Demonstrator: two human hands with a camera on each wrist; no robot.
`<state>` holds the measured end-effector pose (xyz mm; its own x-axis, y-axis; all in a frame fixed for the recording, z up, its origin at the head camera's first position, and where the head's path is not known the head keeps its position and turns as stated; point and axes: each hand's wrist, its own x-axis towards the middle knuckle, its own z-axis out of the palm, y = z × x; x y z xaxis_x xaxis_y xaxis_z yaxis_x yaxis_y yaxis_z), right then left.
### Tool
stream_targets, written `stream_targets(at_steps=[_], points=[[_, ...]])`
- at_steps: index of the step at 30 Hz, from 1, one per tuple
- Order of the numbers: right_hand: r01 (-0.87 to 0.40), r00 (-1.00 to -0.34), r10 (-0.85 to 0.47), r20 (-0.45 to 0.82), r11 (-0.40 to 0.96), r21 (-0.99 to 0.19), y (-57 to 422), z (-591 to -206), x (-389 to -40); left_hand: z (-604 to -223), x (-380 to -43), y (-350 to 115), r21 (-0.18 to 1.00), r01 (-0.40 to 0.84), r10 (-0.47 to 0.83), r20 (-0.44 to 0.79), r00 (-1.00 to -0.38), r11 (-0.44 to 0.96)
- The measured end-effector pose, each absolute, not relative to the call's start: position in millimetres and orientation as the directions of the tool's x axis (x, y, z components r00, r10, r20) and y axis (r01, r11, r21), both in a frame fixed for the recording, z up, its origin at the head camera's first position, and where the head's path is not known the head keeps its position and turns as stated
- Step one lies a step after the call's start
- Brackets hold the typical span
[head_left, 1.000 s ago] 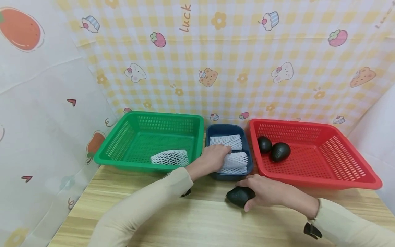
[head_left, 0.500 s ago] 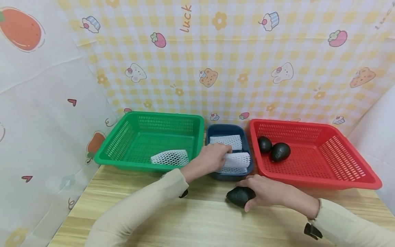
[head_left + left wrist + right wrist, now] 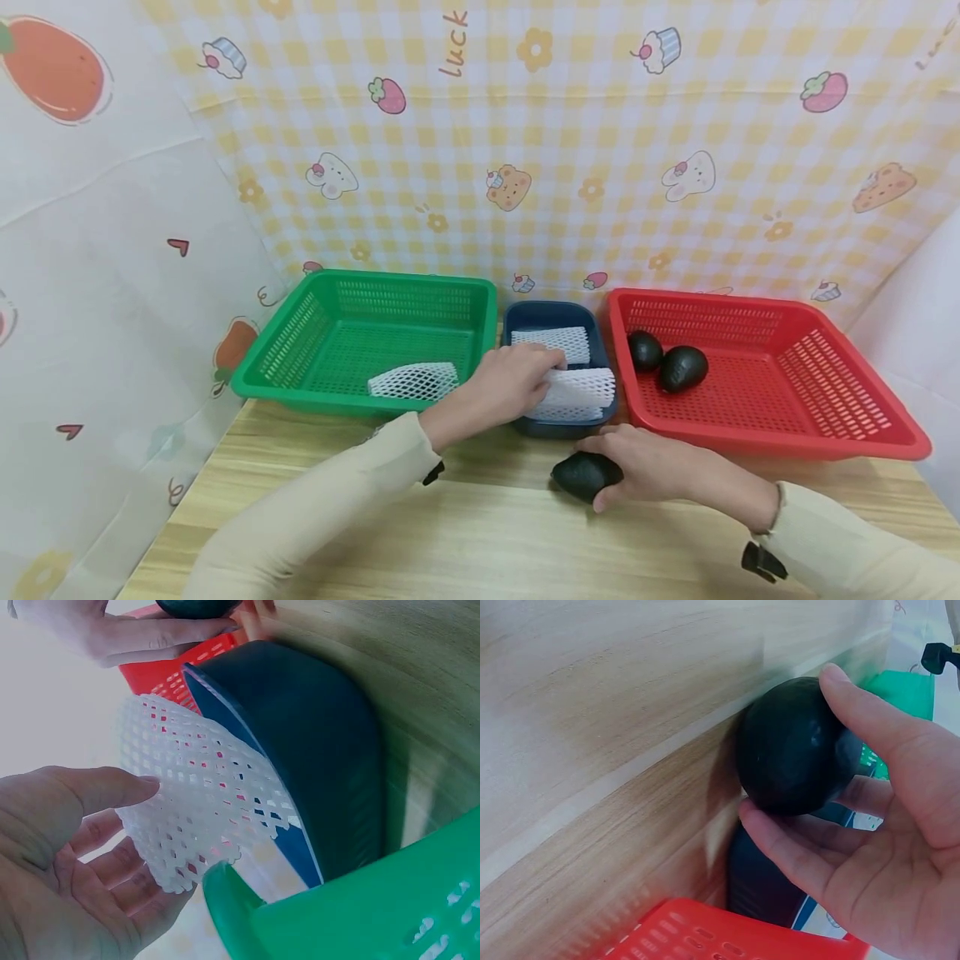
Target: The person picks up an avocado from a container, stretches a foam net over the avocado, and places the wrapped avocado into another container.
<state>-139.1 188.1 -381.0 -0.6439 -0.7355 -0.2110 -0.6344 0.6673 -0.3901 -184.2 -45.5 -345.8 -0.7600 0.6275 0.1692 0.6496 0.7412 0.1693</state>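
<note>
- Green basket (image 3: 360,405): one white net (image 3: 414,382) lies inside, near the front right corner.
- Left hand (image 3: 506,383): pinches the held net (image 3: 583,388) between thumb and fingers, over the blue bin (image 3: 558,430).
- Blue bin: more nets (image 3: 561,340) lie inside, behind and beneath the held one.
- Avocado (image 3: 585,476): just in front of the bin, at the counter (image 3: 480,533), gripped by the right hand (image 3: 651,467).
- Red basket (image 3: 772,400): two more avocados (image 3: 683,369) sit at its left side.

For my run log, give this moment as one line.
left hand: holds white net sleeve | right hand: holds avocado | red basket: two avocados | green basket: white netting
</note>
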Motion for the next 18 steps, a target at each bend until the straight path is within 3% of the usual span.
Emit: stream_targets(at_steps=[10,18], points=[[-0.618,-0.663,-0.720,-0.205,0.681,-0.393,187,-373,-135,-343,-181,-52,0.174,0.651,0.630,0.165,-0.759,0.739],[-0.681,-0.646,-0.761,-0.067,0.614,-0.399,185,-362,-132,-343,-181,-58,0.182,0.655,0.629,0.185,-0.755,0.733]])
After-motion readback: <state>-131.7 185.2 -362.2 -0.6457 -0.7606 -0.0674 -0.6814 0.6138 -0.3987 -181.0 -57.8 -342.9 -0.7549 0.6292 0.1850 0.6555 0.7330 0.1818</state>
